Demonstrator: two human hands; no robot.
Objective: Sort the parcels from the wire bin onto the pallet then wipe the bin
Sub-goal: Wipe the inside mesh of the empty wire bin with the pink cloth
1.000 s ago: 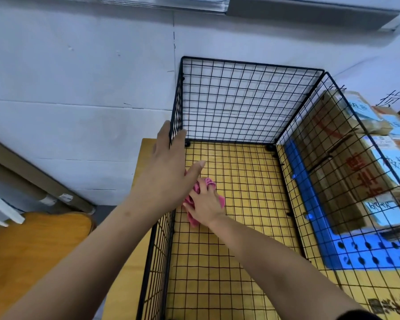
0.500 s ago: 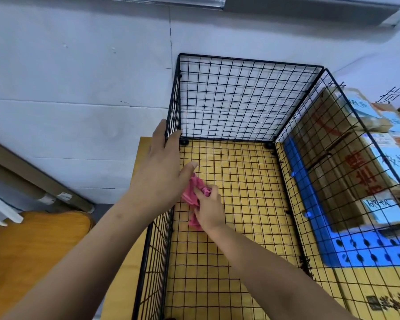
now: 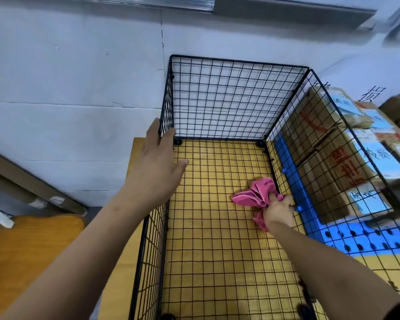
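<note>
The black wire bin stands on a yellow board with nothing inside but a pink cloth. My right hand grips the crumpled cloth low inside the bin, against the foot of its right wall. My left hand rests on the top edge of the bin's left wall, fingers straight along the wire and thumb spread inward. Cardboard parcels with blue labels sit on the blue pallet just right of the bin, seen through the mesh.
A white wall runs close behind and to the left of the bin. A wooden surface lies at lower left, beside a long cardboard strip leaning on the wall. The yellow board sticks out left of the bin.
My right hand has swept the pink cloth across the bin floor from the left wall to the right wall. My left hand has stayed on the left wall's top edge.
</note>
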